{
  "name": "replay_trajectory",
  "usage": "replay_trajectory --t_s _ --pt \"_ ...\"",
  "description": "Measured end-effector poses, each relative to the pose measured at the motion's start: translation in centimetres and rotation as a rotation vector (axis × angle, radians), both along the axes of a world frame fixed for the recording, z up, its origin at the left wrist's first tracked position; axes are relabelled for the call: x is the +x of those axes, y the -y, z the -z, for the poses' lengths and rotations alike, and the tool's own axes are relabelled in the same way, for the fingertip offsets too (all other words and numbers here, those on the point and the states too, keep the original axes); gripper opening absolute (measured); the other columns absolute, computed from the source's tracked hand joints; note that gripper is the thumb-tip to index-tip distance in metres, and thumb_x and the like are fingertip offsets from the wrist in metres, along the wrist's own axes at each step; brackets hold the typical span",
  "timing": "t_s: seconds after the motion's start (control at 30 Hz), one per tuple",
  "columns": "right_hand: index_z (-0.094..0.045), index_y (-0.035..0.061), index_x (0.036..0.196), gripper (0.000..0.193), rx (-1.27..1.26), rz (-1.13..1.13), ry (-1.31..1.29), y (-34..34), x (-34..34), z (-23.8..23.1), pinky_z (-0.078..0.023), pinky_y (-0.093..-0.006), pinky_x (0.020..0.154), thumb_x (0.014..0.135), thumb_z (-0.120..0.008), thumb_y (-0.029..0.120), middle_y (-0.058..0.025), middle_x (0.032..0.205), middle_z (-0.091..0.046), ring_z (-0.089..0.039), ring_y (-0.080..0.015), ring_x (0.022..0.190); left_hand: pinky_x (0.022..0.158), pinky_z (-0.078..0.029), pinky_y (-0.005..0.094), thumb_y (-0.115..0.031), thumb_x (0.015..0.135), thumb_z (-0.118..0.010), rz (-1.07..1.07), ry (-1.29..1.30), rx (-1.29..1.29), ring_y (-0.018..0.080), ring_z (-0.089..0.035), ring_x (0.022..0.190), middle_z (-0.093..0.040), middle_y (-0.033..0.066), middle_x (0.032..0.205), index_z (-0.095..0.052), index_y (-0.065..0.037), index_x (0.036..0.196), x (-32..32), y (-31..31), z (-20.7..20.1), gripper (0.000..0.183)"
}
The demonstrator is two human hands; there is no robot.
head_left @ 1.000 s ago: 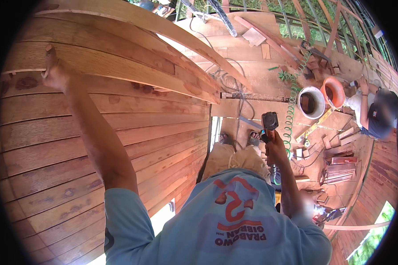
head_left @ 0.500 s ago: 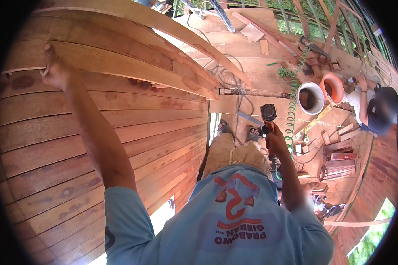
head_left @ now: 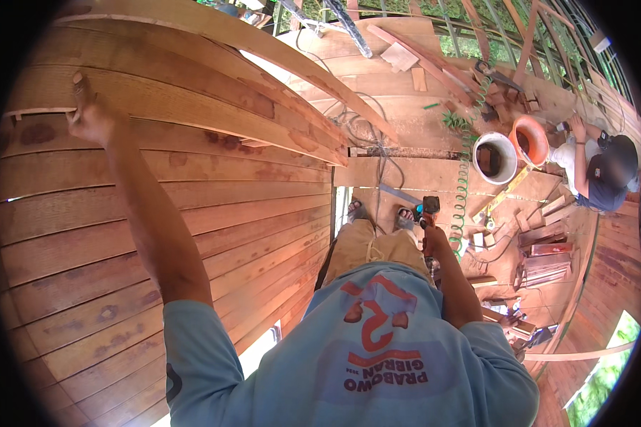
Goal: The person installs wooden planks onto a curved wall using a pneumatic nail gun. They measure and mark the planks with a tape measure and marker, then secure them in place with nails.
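Note:
My left arm stretches to the far left, where my left hand is closed on the edge of a long wooden plank. The thumb lies on the plank's face and the fingers curl at its edge. That plank rests against a wall of horizontal boards. In front of my trousers, my right hand is wrapped around the grip of a nail gun with a black head. A green coiled air hose hangs beside it; its join to the nail gun is hidden.
Another long board slants above the plank. A white bucket and an orange bucket stand right of the hose, near a co-worker. Wood offcuts, a yellow level and cables lie on the wooden floor.
My right hand has lowered the nail gun and drawn it nearer my body. My left hand keeps its hold on the plank. The view has shifted slightly.

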State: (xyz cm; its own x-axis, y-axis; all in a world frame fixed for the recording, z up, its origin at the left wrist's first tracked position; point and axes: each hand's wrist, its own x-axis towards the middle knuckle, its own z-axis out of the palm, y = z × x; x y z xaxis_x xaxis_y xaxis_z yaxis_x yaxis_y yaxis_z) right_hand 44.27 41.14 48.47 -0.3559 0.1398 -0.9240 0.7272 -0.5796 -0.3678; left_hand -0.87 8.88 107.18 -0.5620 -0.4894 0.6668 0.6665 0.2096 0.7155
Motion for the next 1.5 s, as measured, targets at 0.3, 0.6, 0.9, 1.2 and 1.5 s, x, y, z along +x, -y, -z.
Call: replay_trajectory --t_s 0.3,0.6,0.9,1.2,1.5 --pt "-0.053 -0.007 0.125 0.077 0.36 -0.542 0.044 0.3 4.0 0.8 -0.053 -0.044 0.064 0.081 -0.079 0.05 -0.0229 0.098 -0.066 -0.068 -0.032 0.083 0.066 -0.05 0.0342 -0.025 0.081 -0.091 0.03 -0.001 0.012 0.018 -0.058 0.071 -0.068 0.0071 0.085 -0.068 0.004 0.098 -0.1 0.1 0.0 0.042" --pt "-0.046 -0.0045 0.14 0.101 0.493 -0.915 0.06 -1.0 5.5 4.3 -0.056 -0.0441 0.082 0.071 -0.084 0.059 -0.0248 0.116 -0.069 -0.072 -0.0341 0.1 0.088 -0.055 0.0369 -0.015 0.095 -0.072 -0.14 -0.293 -0.218 0.0264 -0.064 0.108 -0.068 0.0168 0.114 -0.063 0.008 0.122 7.3 -1.4 3.2 0.037" --pt "-0.065 0.021 0.127 0.059 0.596 -1.172 -0.232 -3.0 4.5 7.2 -0.058 -0.0467 0.084 0.086 -0.065 0.063 -0.0161 0.114 -0.073 -0.069 -0.0365 0.107 0.092 -0.051 0.0325 0.0 0.093 -0.071 0.423 0.157 -0.139 0.0194 -0.06 0.106 -0.061 0.0077 0.11 -0.053 0.0 0.14 3.2 -9.0 14.3 0.051" --pt "-0.066 0.0126 0.122 0.063 0.605 -0.951 -0.111 -2.0 2.3 0.4 -0.058 -0.0482 0.083 0.085 -0.067 0.063 -0.0239 0.113 -0.071 -0.07 -0.0386 0.105 0.078 -0.048 0.0295 -0.025 0.096 -0.075 0.489 0.131 0.213 0.0111 -0.058 0.088 -0.065 0.0006 0.097 -0.065 0.0 0.116 -7.0 -12.4 12.5 0.034" --pt "-0.066 0.0122 0.123 0.063 0.608 -0.845 -0.09 -3.0 -1.0 -3.4 -0.058 -0.0481 0.083 0.086 -0.067 0.063 -0.0234 0.112 -0.071 -0.07 -0.0381 0.103 0.082 -0.052 0.0278 -0.019 0.092 -0.081 0.764 0.099 0.329 0.0125 -0.065 0.091 -0.07 0.0044 0.106 -0.063 -0.001 0.119 3.0 -11.9 10.6 0.037"
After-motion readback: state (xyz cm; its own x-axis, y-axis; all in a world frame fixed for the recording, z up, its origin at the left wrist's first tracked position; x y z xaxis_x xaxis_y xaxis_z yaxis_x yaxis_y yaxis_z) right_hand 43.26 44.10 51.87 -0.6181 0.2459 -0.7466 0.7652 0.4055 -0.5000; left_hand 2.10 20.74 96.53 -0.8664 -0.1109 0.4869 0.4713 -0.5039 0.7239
